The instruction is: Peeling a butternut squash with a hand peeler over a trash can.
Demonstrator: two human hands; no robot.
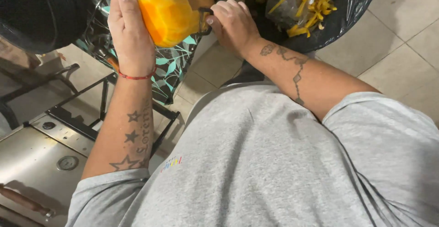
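Grey t-shirt (274, 163) fills the near view. Beyond it, left hand (130, 30) clamps a half-peeled orange squash (171, 14), long axis running left-right. Right hand (233, 23) closes on a dark peeler (206, 21) at its right end, black-lined peel bin (352, 7) beyond.

We hold both arms stretched out ahead of our chest. Our left hand (130, 30) is curled, fingers wrapped over the top, back of the hand facing us, wrist straight. Our right hand (233, 23) is closed in a fist, its forearm angling in from the right, elbow bent.
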